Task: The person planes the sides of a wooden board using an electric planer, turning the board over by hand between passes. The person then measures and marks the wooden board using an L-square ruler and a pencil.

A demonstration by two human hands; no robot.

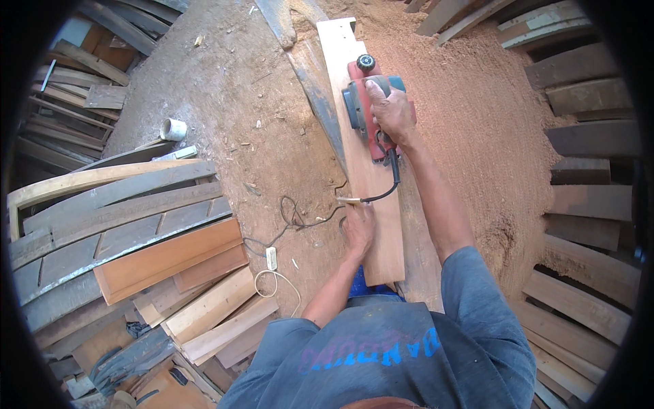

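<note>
A long pale plank (381,235) runs from close to my body to the far end, lying over a darker board (421,249). My right hand (393,116) is wrapped round the top handle of a red and dark electric planer (377,140), which rests on the far half of the plank. A black knob (366,63) sits at its front. From its rear a black cord (394,178) curves left across the plank to a pale taped joint (349,200). Just below that joint, my left hand (359,228) grips the plank's left edge; its fingertips are partly hidden.
Reddish shavings (470,150) cover the ground to the right, beside stacked boards (589,201). More boards (170,259) are piled at the left. A thin cable (293,221) trails across the dirt to a white socket block (271,259). A white cup (174,129) stands farther off.
</note>
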